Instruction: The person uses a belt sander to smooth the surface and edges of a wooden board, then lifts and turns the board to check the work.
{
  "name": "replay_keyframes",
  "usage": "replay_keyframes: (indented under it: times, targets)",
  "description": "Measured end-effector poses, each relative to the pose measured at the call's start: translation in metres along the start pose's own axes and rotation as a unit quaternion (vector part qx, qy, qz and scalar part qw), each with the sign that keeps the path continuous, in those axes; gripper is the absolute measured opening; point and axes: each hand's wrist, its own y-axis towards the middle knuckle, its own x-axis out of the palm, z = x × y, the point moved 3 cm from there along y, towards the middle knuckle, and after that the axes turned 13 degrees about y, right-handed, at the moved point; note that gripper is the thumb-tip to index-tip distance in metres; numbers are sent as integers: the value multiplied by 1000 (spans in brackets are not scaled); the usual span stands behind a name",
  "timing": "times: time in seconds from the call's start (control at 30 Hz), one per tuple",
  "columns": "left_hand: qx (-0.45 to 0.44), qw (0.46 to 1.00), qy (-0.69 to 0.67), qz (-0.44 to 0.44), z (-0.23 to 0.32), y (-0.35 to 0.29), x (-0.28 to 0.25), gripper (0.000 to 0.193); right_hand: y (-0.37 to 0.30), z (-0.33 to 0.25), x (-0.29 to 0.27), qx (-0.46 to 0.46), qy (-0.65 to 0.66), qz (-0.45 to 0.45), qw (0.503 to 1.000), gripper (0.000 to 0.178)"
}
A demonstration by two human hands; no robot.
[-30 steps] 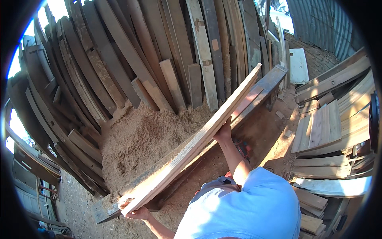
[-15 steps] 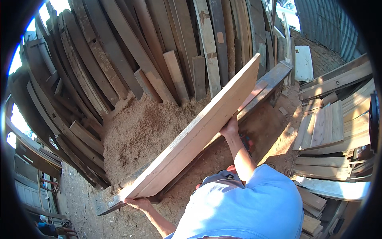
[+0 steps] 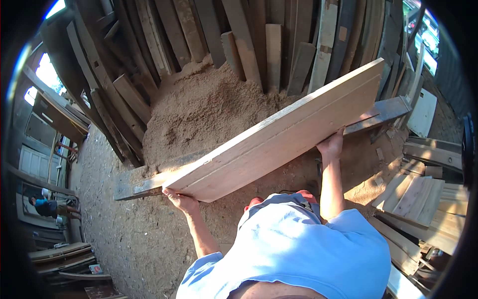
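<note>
A wide, pale wooden board [image 3: 284, 137] is held up on its long edge, tilted, with its broad face toward me. My left hand [image 3: 182, 201] grips its lower left corner; the fingers wrap behind the wood and are partly hidden. My right hand [image 3: 331, 145] holds the bottom edge nearer the far right end, its fingertips also mostly out of sight. Behind the board runs a long, low wooden beam [image 3: 127, 185], dusted with sawdust; whether board and beam touch, I cannot tell.
A sawdust heap [image 3: 199, 107] lies beyond the beam, below a row of upright old planks [image 3: 244, 45]. Cut boards [image 3: 411, 197] are stacked on the right, more timber [image 3: 64, 256] at lower left. A person [image 3: 47, 207] is far off at the left.
The board has swung to a flatter slant, its far end now further right, with both hands still on it. My view has turned leftward, bringing more of the ground and the distant person in.
</note>
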Motion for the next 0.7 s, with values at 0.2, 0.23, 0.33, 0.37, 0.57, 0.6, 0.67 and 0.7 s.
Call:
replay_keyframes:
  times: [0.2, 0.23, 0.33, 0.37, 0.57, 0.6, 0.67, 0.7]
  targets:
    - [-17, 999, -28, 1, 7, -8, 1, 70, -12, 7, 15, -11, -31, 19, 999, 71]
    - [-17, 999, -30, -9, 8, -9, 1, 68, -5, 3, 10, -7, -30, 9, 999, 71]
    - [-8, 998, -41, -38, 9, -8, -2, 64, 1, 2, 7, 0, -30, -4, 1000, 72]
    - [-10, 998, -46, -36, 11, -9, -1, 64, -3, 4, 13, -8, -40, 4, 999, 73]
    - [-31, 996, -81, -2, 21, -15, 3, 69, -3, 4, 26, -16, -55, 10, 998, 76]
    - [-24, 997, -78, -11, 15, -12, -5, 70, 0, 4, 23, -14, -54, 15, 998, 72]
    - [-23, 997, -79, -10, 17, -13, -6, 70, 2, 6, 23, -19, -35, 31, 999, 68]
    - [-23, 997, -79, -10, 18, -14, -6, 70, 4, 5, 21, -23, -26, 40, 999, 66]
